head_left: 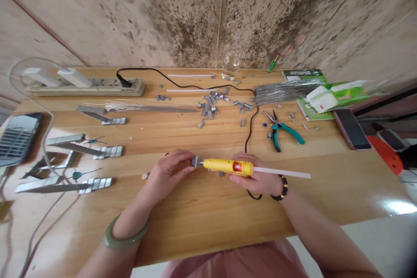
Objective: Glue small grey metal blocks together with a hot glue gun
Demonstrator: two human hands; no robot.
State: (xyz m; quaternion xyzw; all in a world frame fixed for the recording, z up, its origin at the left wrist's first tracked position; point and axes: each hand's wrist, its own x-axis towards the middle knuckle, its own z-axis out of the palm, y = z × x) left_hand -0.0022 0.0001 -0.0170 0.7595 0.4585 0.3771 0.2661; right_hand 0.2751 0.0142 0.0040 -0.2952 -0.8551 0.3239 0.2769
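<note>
A small grey piece (194, 161) is pinched between the thumb and forefinger of my left hand (169, 171). My right hand (257, 176) grips a yellow glue gun (224, 165), with a white glue stick (283, 172) poking out of its rear. The gun's nozzle points left and meets, or nearly meets, the grey piece; a gap is too small to tell. Beyond my hands lies a loose pile of small grey pieces (208, 106) on the wooden table (195, 221). Teal-handled pliers (280, 132) rest open to the right of the pile.
A power strip (107, 87) lies at the back left, folded grey metal strips (104, 152) at left. A glass of water (230, 67), a bundle of thin wires (283, 91), a green packet (339, 97) and a phone (352, 129) stand or lie toward the back right. A black cord (250, 126) crosses the table.
</note>
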